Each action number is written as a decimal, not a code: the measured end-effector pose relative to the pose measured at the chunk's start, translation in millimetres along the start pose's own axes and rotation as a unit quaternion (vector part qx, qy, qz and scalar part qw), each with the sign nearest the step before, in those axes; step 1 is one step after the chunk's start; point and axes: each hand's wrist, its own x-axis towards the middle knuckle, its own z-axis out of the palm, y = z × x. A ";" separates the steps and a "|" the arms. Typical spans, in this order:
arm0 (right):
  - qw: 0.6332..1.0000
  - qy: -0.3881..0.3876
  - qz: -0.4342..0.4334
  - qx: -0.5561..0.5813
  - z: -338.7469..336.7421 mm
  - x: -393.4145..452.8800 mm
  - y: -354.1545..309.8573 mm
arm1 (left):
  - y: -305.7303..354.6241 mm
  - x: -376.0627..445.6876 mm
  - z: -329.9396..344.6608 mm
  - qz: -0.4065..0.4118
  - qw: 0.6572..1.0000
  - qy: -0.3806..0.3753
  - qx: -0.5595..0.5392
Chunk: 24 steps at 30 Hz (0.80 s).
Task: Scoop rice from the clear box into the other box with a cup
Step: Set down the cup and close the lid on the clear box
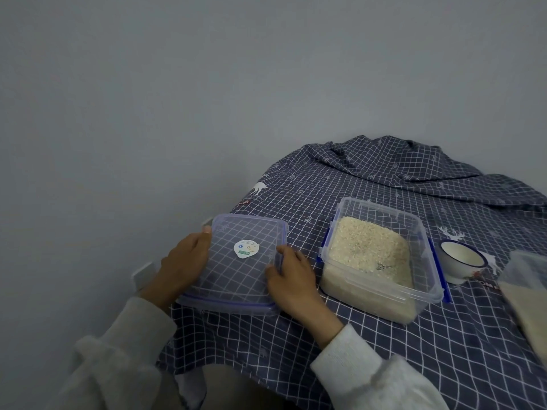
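From the head view, a clear lid [241, 261] with a round white sticker lies on the checked cloth [355, 350] at the tabletop's left edge, its left side reaching to or just past where the cloth drops off. The left hand [185, 261] grips the lid's left side, thumb tip curled over the far left corner; the right hand [291, 279] grips the right side, fingers bent over the rim. Just right of that hand, with a narrow strip of cloth between, stands the clear box [380, 258], uncovered, rice [368, 247] filling it to well below the rim, blue latches hanging at its sides. The cup [461, 260], white with a dark rim, sits just beside the box's right wall, upright. The other box [527, 294] is cut off by the right frame edge, near the cup, pale rice showing inside. Open cloth stretches in front of the boxes toward the near edge; behind them the cloth bunches in folds against the wall [177, 99].
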 end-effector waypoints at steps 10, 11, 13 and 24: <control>0.992 0.003 0.067 0.111 -1.1 1.7 -8.3 | 0.9 -1.1 -3.0 0.041 0.996 0.025 -0.077; 0.988 0.004 0.073 0.139 -0.3 1.7 -8.4 | 1.9 -1.2 -4.1 0.043 0.995 0.027 -0.084; 0.978 0.007 0.081 0.193 1.2 1.2 -9.8 | 4.4 -1.6 -6.5 0.049 0.994 0.033 -0.090; 0.941 0.028 0.010 0.336 -8.4 -3.9 -26.4 | 22.2 -4.5 -28.9 0.072 0.985 0.044 -0.149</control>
